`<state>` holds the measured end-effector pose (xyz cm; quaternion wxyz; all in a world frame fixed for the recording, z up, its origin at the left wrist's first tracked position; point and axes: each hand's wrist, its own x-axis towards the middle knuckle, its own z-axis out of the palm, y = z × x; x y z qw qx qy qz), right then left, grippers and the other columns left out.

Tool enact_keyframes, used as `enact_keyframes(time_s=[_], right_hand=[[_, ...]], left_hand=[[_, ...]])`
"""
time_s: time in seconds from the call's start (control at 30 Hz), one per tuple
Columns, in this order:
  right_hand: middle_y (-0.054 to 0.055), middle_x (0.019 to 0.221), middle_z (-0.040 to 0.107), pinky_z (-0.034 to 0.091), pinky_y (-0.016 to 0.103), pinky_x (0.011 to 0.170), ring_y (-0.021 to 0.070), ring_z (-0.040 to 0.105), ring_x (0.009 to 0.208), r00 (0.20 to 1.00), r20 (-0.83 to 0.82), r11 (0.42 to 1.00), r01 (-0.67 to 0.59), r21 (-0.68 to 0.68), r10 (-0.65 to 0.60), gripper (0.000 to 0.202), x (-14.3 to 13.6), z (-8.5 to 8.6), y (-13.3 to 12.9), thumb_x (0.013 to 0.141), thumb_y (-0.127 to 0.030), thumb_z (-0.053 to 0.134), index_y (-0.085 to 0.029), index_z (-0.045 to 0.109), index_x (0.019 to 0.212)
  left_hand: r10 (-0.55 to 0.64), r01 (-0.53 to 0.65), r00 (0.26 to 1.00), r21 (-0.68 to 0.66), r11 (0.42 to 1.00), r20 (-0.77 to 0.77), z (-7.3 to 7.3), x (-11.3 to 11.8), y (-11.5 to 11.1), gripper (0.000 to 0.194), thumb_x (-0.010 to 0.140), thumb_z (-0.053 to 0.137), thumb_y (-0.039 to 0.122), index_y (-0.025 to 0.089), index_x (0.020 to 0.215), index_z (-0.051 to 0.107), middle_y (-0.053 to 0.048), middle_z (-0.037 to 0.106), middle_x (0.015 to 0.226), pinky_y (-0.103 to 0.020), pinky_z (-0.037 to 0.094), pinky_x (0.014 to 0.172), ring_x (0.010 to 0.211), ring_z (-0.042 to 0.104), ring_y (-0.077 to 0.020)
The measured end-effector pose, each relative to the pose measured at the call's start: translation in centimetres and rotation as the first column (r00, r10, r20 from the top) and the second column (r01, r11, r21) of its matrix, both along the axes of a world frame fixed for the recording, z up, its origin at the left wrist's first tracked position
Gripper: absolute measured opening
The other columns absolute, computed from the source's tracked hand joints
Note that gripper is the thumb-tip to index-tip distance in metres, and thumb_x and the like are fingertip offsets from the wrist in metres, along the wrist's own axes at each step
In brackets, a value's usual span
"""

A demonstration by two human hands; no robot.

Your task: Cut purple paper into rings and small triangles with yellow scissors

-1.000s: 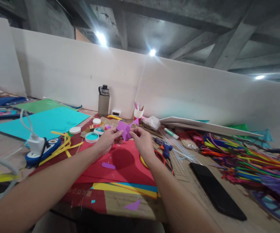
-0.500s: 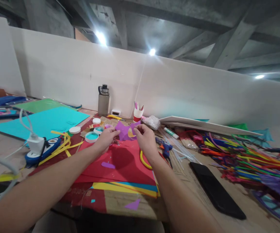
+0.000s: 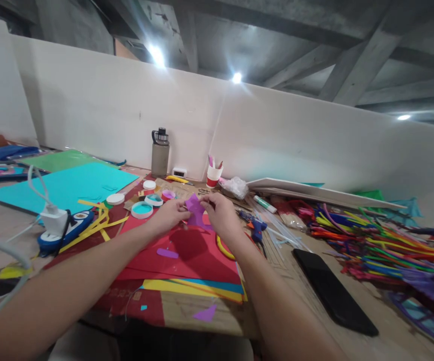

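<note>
A purple paper piece [image 3: 196, 210] is held up between my two hands, over a stack of red sheets [image 3: 190, 255]. My left hand [image 3: 173, 213] pinches its left edge. At its right edge, my right hand [image 3: 219, 213] has its fingers closed on the paper. Yellow scissor handles [image 3: 224, 248] show partly beneath my right hand. A small purple strip [image 3: 167, 254] lies on the red paper. Open round tubs [image 3: 142, 210] with blue-green contents stand left of my left hand.
To the right lie a blue glue gun [image 3: 257, 229], a black phone [image 3: 333, 291] and many coloured pipe cleaners [image 3: 382, 245]. A bottle [image 3: 160, 155] and a pen cup [image 3: 214, 176] stand at the back. Left are a cyan sheet [image 3: 66, 185], yellow strips [image 3: 89, 233] and a power strip [image 3: 66, 233].
The purple paper looks narrower and turned between my hands, and the yellowish patch near my right fingers no longer shows. My hands have come slightly closer together.
</note>
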<state>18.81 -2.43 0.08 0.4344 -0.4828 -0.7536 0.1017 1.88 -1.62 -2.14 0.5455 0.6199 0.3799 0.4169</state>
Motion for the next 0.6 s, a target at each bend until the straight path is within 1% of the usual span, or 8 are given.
enact_keyframes(time_s=[0.07, 0.13, 0.23, 0.3, 0.37, 0.47, 0.53, 0.6], right_hand=[[0.005, 0.082, 0.068, 0.041, 0.028, 0.073, 0.0175, 0.058, 0.077, 0.998, 0.054, 1.000, -0.020, -0.006, 0.020, 0.014, 0.01, 0.04, 0.05, 0.082, -0.011, 0.057, -0.017, 0.070, 0.081], [0.004, 0.079, 0.067, 0.040, 0.028, 0.071, 0.0167, 0.057, 0.074, 0.997, 0.077, 1.000, -0.022, -0.005, 0.023, 0.014, 0.04, 0.08, 0.04, 0.082, -0.010, 0.058, -0.017, 0.069, 0.081], [0.002, 0.074, 0.065, 0.039, 0.026, 0.068, 0.0157, 0.055, 0.070, 0.996, 0.082, 1.000, -0.020, -0.003, 0.020, 0.012, 0.10, 0.12, -0.08, 0.080, -0.008, 0.060, -0.018, 0.067, 0.080], [0.001, 0.073, 0.064, 0.038, 0.026, 0.066, 0.0152, 0.055, 0.069, 0.996, 0.083, 1.000, -0.027, -0.011, 0.028, 0.011, 0.12, 0.12, -0.12, 0.079, -0.009, 0.061, -0.018, 0.066, 0.078], [0.001, 0.072, 0.064, 0.038, 0.026, 0.066, 0.0149, 0.054, 0.068, 0.997, 0.074, 1.000, -0.023, -0.017, 0.024, 0.008, 0.18, 0.10, -0.05, 0.079, -0.011, 0.062, -0.018, 0.066, 0.077], [0.003, 0.077, 0.065, 0.039, 0.026, 0.068, 0.0156, 0.055, 0.071, 1.000, 0.020, 1.000, 0.015, 0.022, -0.015, 0.005, 0.46, 0.12, 0.26, 0.082, -0.018, 0.062, -0.018, 0.066, 0.080], [0.005, 0.081, 0.065, 0.040, 0.027, 0.069, 0.0164, 0.055, 0.074, 0.999, -0.011, 0.999, 0.037, 0.039, -0.037, 0.012, 0.72, 0.22, 0.49, 0.085, -0.022, 0.057, -0.017, 0.067, 0.082], [0.006, 0.080, 0.066, 0.039, 0.027, 0.067, 0.0165, 0.056, 0.073, 1.000, -0.004, 1.000, 0.027, 0.002, -0.027, 0.019, 0.90, 0.35, 0.57, 0.088, -0.025, 0.051, -0.016, 0.067, 0.082]], left_hand=[[-0.028, 0.028, 0.999, 0.008, 1.000, -0.029, 0.10, 0.09, -0.15, 0.011, 0.069, 0.067, 0.022, 0.016, 0.076, 0.063, 0.004, 0.056, 0.056, -0.022, 0.048, 0.048, 0.048, 0.053, -0.0095], [-0.053, 0.054, 0.998, 0.014, 0.998, -0.035, 0.10, 0.10, -0.18, 0.012, 0.070, 0.067, 0.023, 0.015, 0.078, 0.063, 0.002, 0.058, 0.061, -0.022, 0.049, 0.049, 0.050, 0.054, -0.0097], [-0.092, 0.093, 0.995, 0.014, 0.996, -0.023, 0.04, 0.00, -0.15, 0.021, 0.074, 0.067, 0.033, 0.015, 0.084, 0.065, -0.001, 0.063, 0.072, -0.022, 0.050, 0.049, 0.058, 0.057, -0.0114], [-0.098, 0.098, 0.995, 0.008, 0.995, -0.011, 0.09, -0.07, -0.19, 0.028, 0.077, 0.065, 0.041, 0.015, 0.087, 0.066, -0.003, 0.064, 0.075, -0.022, 0.049, 0.048, 0.061, 0.058, -0.0122], [-0.076, 0.076, 0.997, -0.006, 0.997, 0.004, 0.23, -0.08, -0.29, 0.033, 0.077, 0.065, 0.045, 0.014, 0.087, 0.067, -0.003, 0.063, 0.073, -0.021, 0.048, 0.047, 0.059, 0.057, -0.0119], [-0.012, 0.013, 0.999, -0.039, 0.999, 0.036, 0.43, -0.04, -0.39, 0.033, 0.075, 0.068, 0.046, 0.014, 0.082, 0.067, -0.002, 0.062, 0.068, -0.021, 0.045, 0.045, 0.055, 0.054, -0.0108], [0.027, -0.024, 0.998, -0.061, 0.998, 0.053, 0.42, -0.05, -0.33, 0.031, 0.074, 0.069, 0.045, 0.014, 0.077, 0.066, -0.001, 0.061, 0.064, -0.021, 0.044, 0.044, 0.052, 0.053, -0.0104], [0.040, -0.036, 0.998, -0.077, 0.996, 0.058, 0.27, -0.09, -0.15, 0.030, 0.074, 0.069, 0.044, 0.015, 0.076, 0.064, -0.001, 0.060, 0.062, -0.021, 0.044, 0.044, 0.051, 0.053, -0.0104]])
